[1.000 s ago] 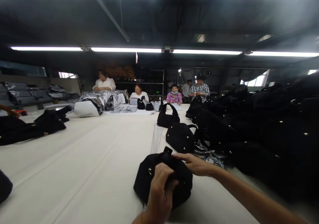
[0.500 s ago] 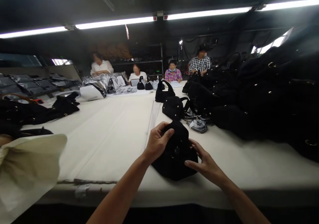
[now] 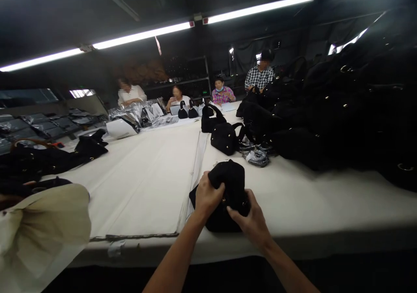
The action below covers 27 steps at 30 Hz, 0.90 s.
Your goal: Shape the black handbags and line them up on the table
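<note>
1. Head view: we have both hands closed on one black bag (image 3: 232, 176). It sits on the table (image 3: 146, 184) close to the near edge, about mid-width.
2. Our left hand (image 3: 208, 196) grips the bag's upper left, fingers curled into the fabric. Our right hand (image 3: 249, 218) pinches its near right side.
3. The fabric looks soft and slack, so we judge a firm hold works best. One hand should anchor while the other works, with the base pressed flat on the table.
4. With the edge this near, we would nudge the bag a little farther in, so that it cannot slide off.
5. The table is long and covered in pale cloth, and a seam (image 3: 196, 162) runs from our bag toward the far end.
6. Just beyond, two bags (image 3: 224, 137) stand upright, with crumpled packets (image 3: 257, 157) beside them. A big pile (image 3: 342, 119) of black bags fills the right side.
7. On the left lie more dark bags (image 3: 55, 159), well apart from ours. A pale cloth (image 3: 42, 228) juts in at the near left; we cannot tell what it is.
8. At the far end several people (image 3: 223, 94) sit or stand by a plastic-wrapped stack (image 3: 137, 118).
9. Strip lights (image 3: 143, 34) cross a dark ceiling, so the room is dim away from the table.
</note>
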Each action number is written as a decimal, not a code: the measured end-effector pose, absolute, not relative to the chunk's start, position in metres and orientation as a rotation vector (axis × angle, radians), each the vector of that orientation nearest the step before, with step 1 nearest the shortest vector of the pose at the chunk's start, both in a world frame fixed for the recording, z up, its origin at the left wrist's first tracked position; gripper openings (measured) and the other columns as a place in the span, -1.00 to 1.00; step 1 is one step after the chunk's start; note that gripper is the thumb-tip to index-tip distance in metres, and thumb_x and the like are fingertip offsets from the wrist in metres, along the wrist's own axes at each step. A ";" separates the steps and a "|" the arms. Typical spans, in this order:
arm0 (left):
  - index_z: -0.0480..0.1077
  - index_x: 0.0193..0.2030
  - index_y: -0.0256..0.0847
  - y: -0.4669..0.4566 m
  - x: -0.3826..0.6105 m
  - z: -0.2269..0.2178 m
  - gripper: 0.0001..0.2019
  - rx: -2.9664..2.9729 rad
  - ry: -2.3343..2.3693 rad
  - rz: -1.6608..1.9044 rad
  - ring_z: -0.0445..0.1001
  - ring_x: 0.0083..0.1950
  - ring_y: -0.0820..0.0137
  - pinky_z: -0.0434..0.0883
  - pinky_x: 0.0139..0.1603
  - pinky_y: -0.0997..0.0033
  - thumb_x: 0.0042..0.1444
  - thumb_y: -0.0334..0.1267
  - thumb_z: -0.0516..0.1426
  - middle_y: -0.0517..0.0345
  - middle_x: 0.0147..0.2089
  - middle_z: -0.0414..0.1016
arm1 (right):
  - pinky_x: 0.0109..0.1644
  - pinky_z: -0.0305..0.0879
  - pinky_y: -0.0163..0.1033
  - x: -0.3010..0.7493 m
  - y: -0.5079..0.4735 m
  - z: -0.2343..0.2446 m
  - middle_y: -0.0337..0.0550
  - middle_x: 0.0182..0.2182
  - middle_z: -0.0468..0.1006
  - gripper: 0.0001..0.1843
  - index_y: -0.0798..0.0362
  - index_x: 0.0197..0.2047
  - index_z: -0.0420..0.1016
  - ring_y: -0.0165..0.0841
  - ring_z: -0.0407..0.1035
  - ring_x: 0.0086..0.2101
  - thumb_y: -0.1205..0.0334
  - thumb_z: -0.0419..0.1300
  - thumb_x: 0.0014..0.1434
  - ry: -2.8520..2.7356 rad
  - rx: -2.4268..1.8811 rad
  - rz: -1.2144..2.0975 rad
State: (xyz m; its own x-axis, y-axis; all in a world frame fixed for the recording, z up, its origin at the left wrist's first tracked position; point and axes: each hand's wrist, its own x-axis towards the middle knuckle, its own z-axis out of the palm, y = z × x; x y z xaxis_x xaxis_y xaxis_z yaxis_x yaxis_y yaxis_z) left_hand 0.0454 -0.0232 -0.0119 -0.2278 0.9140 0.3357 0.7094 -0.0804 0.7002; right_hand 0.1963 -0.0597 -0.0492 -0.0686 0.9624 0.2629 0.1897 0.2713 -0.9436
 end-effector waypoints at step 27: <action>0.38 -0.18 -0.17 -0.078 0.008 0.007 -0.88 1.719 1.656 1.236 0.42 -0.20 0.35 0.34 -0.18 0.40 0.17 -0.21 0.13 0.17 -0.21 0.46 | 0.34 0.06 0.07 0.261 0.007 -0.035 -0.13 0.27 0.28 -0.09 -0.22 0.38 0.11 -0.08 0.15 0.27 0.23 0.28 -0.04 -1.516 -0.776 1.024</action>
State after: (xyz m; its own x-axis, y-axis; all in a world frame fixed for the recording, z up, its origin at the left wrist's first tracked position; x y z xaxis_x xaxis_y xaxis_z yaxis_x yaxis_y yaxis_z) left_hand 0.0076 -0.0779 0.0072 -0.1223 0.9496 0.2885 0.5470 -0.1781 0.8180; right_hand 0.2610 0.0066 -0.0354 -0.1902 0.8896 0.4153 -0.0528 0.4131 -0.9092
